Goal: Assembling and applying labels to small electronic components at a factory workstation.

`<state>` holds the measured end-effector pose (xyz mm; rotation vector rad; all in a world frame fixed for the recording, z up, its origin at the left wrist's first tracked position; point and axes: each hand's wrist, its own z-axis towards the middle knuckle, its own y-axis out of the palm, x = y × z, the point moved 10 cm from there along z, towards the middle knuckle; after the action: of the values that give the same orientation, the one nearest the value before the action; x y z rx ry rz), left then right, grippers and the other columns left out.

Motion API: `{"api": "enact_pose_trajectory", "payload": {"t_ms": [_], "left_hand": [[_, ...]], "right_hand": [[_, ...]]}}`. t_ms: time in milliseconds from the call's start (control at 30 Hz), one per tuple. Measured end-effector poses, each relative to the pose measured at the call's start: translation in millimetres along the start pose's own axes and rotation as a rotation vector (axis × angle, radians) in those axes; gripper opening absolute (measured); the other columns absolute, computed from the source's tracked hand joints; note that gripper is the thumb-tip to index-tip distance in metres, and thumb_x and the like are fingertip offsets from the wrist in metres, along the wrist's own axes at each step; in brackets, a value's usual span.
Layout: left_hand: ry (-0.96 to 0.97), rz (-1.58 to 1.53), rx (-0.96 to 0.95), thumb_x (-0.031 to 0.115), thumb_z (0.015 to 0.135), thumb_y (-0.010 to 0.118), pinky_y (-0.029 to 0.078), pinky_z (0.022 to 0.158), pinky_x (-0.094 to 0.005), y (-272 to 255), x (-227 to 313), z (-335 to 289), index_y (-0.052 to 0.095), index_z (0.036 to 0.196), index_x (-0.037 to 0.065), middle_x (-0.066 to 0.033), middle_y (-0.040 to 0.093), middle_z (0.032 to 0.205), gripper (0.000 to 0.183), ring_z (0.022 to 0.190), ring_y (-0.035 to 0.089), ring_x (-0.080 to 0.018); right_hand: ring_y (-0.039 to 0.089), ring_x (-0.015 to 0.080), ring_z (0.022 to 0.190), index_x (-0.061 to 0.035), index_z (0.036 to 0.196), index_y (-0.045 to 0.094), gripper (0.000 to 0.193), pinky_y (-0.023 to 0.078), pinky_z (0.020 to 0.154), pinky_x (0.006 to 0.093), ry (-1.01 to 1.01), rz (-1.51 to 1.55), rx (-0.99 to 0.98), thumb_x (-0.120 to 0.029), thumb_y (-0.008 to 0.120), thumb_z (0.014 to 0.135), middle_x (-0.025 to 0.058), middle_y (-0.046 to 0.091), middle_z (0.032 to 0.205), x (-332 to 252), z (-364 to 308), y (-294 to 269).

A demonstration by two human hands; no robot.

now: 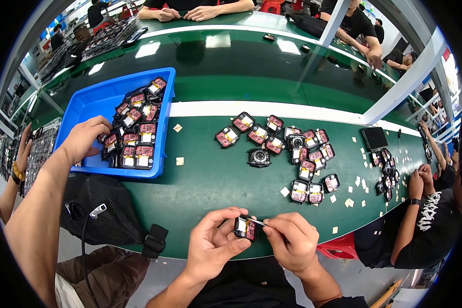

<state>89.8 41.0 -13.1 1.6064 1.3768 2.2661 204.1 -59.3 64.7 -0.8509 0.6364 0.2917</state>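
Note:
My left hand [213,244] is closed round an opened smartwatch case [245,229], black-framed with a red board and a white block inside. It is held above the near edge of the green table [200,190]. My right hand [295,238] pinches a thin metal tool, seemingly tweezers [255,221], whose tip lies at the upper edge of the case. What the tip touches is too small to make out. Beyond my hands, to the right, lie several similar watch cases [299,191], most with their boards facing up; a few show a round dark back [258,157].
At the left stands a blue bin [115,172] of watch cases, with a co-worker's hand [87,136] reaching in. A black mesh bag [100,210] sits below it. Small pale paper squares [285,192] are scattered about. Another worker [421,220] sits at the right, beside more cases.

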Motion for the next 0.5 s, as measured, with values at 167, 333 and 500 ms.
{"api": "enact_pose_trajectory", "payload": {"t_ms": [167, 333, 500], "left_hand": [[-0.003, -0.008, -0.007, -0.015, 0.086, 0.074, 0.057, 0.102, -0.0360, 2.9, 0.1, -0.2, 0.053, 0.135, -0.002, -0.0196, 0.050, 0.142, 0.054, 0.129, 0.058, -0.0262], [-0.012, -0.020, 0.017, -0.015, 0.086, 0.074, 0.056, 0.104, -0.0379, 0.6, -1.2, -2.1, 0.053, 0.135, -0.004, -0.0201, 0.052, 0.142, 0.054, 0.129, 0.059, -0.0279], [0.009, 0.010, 0.041, -0.016, 0.086, 0.074, 0.055, 0.106, -0.0394, -1.1, 0.7, -3.6, 0.054, 0.135, -0.005, -0.0209, 0.055, 0.141, 0.055, 0.130, 0.060, -0.0319]], "right_hand": [[0.067, 0.0222, 0.062, -0.0024, 0.097, 0.073, 0.021, 0.053, 0.052, 0.0320, -0.018, -0.010, -0.008, 0.001, 0.083, 0.078, 0.0087, 0.068, 0.087, -0.3, 1.1, 0.5], [0.067, 0.0221, 0.061, -0.0023, 0.097, 0.074, 0.022, 0.053, 0.052, 0.0319, -0.076, -0.087, 0.001, 0.000, 0.083, 0.077, 0.0081, 0.068, 0.086, -5.9, -1.9, 4.4], [0.067, 0.0227, 0.061, -0.0018, 0.095, 0.073, 0.019, 0.051, 0.051, 0.0321, -0.146, -0.146, 0.008, 0.000, 0.082, 0.078, 0.0084, 0.068, 0.085, -14.3, -2.2, 6.0]]}}
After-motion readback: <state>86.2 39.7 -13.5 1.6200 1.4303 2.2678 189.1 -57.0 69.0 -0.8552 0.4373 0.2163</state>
